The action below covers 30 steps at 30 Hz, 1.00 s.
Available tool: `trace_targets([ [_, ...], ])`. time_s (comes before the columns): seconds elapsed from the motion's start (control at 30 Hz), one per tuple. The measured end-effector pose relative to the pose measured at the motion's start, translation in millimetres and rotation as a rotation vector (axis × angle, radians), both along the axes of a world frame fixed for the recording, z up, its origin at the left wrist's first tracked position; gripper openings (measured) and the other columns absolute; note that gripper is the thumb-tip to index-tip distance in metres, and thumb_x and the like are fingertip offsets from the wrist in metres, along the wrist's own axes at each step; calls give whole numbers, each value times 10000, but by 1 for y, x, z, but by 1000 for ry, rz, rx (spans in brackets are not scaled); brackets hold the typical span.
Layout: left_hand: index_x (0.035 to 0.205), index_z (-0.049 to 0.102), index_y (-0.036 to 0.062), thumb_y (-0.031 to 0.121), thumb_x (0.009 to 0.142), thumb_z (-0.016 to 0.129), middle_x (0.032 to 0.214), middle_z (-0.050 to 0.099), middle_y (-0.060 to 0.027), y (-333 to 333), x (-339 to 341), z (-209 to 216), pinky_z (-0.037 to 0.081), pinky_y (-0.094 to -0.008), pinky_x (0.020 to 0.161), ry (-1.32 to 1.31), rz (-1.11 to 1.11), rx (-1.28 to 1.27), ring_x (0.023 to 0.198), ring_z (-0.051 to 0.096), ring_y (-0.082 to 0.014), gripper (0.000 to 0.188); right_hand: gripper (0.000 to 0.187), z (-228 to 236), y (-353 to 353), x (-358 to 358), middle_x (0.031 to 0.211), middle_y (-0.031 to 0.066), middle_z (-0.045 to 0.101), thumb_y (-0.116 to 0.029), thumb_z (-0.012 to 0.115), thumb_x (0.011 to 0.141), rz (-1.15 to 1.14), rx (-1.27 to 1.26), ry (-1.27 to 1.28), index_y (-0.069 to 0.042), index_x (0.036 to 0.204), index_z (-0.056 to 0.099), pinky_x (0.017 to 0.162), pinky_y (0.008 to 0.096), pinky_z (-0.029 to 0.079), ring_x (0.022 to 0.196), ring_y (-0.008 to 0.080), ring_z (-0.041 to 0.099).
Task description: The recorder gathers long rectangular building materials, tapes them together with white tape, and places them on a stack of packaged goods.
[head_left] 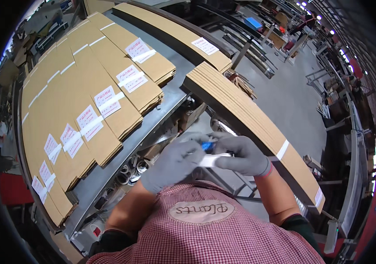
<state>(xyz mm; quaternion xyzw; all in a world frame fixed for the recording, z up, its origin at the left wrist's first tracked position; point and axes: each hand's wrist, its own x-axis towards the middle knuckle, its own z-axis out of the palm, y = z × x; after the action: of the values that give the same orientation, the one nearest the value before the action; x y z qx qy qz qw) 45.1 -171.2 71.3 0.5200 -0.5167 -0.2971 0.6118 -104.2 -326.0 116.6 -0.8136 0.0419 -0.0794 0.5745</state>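
Observation:
My left hand [174, 160], in a grey glove, is closed in front of my chest, with a small blue piece [207, 145] at its fingertips. Close beside it, my right hand [243, 155], gloved the same way, pinches a short white strip [208, 161]. The two hands nearly meet, and their fingers partly hide both items, so the exact kind of each cannot be made out. Right behind my right hand runs a long stack of flat brown cardboard [245, 112], with a white band around it.
On the metal table [170, 105] to the left lie several long cardboard bundles [82, 75] with white bands and printed labels. Another long bundle [174, 28] lies at the far edge. Coiled parts [130, 170] sit below the table. A person [309, 22] stands far right.

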Motion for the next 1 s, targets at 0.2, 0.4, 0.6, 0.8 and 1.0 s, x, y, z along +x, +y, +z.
trace_targets([
  [0.2, 879, 569, -6, 201, 1021, 359, 865, 617, -139, -58, -14, 9, 455, -432, 934, 43, 17, -187, 803, 594, -269, 327, 225, 23, -65, -9, 757, 30, 605, -241, 682, 840, 175, 292, 53, -20, 805, 660, 822, 340, 415, 746, 141, 532],
  [0.4, 792, 578, -11, 178, 1048, 256, 724, 584, -122, -96, -24, 19, 477, -439, 910, 473, -75, -168, 726, 591, -257, 453, 225, 6, -112, -29, 840, 36, 656, -244, 677, 812, 148, 521, -14, -24, 857, 673, 1160, 455, 183, 883, 157, 607],
  [0.6, 1055, 637, -52, 157, 844, 707, 942, 616, -43, -104, -11, 36, 461, -216, 772, 600, -398, 267, 874, 582, -99, 305, 235, 0, -139, -39, 888, 40, 655, -259, 677, 825, 183, 483, -21, -29, 867, 661, 1152, 458, 183, 899, 171, 605],
  [0.8, 1156, 533, -43, 276, 869, 689, 1159, 568, -98, -125, -39, 20, 405, -352, 1026, 600, 60, 225, 1086, 551, -179, 456, 231, -4, -141, -53, 923, 36, 660, -275, 687, 820, 0, 222, -83, -61, 903, 664, 1132, 481, 198, 921, 184, 614],
  [1.0, 1268, 455, -81, 210, 913, 597, 1165, 584, -145, -127, -73, 38, 428, -298, 986, 680, -2, 255, 1093, 566, -183, 480, 235, -12, -137, -59, 990, 68, 638, -219, 701, 814, -28, -601, -396, -83, 997, 646, 1028, 472, 327, 969, 209, 589],
])
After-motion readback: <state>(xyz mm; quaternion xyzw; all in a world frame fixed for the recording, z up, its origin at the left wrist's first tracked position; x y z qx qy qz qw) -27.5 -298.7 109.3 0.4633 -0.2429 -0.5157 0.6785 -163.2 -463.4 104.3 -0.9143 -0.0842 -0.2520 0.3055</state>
